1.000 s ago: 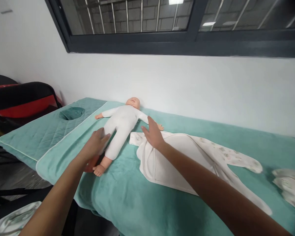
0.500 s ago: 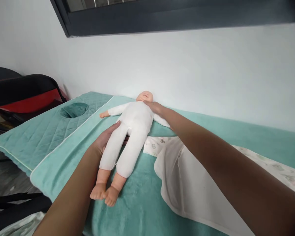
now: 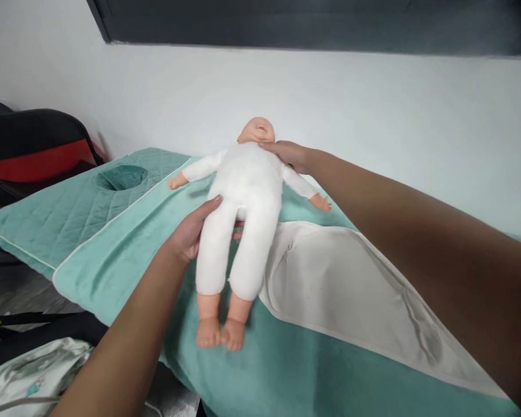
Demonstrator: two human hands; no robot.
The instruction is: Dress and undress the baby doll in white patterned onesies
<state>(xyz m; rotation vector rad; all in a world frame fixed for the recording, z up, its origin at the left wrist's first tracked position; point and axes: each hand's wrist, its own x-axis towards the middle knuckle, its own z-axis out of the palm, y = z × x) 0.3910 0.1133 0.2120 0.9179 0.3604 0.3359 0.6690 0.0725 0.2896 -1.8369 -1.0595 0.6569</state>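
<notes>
The doll (image 3: 252, 174) is held face up by two hands, over the green sheet (image 3: 282, 365) and close to the wall (image 3: 351, 116). It seems to be lifted a little, but how far cannot be told. The doll's hip is gripped by the left hand (image 3: 191, 231), with the thumb on top and some fingers seen under it, between the legs. The top end is gripped by the right hand (image 3: 293, 155), with the thumb near the neck; the other fingers are hidden behind. Beside the legs, the pale cloth (image 3: 334, 278) is spread on the sheet.

The body looks soft and squishy, so it can likely be held without a hard squeeze. The head, hands and feet look harder and smooth, so they may be a bit slippery. The weight cannot be seen. The doll is best held under the neck and the bottom, because the head might tip back and the arms and legs might flop.
</notes>
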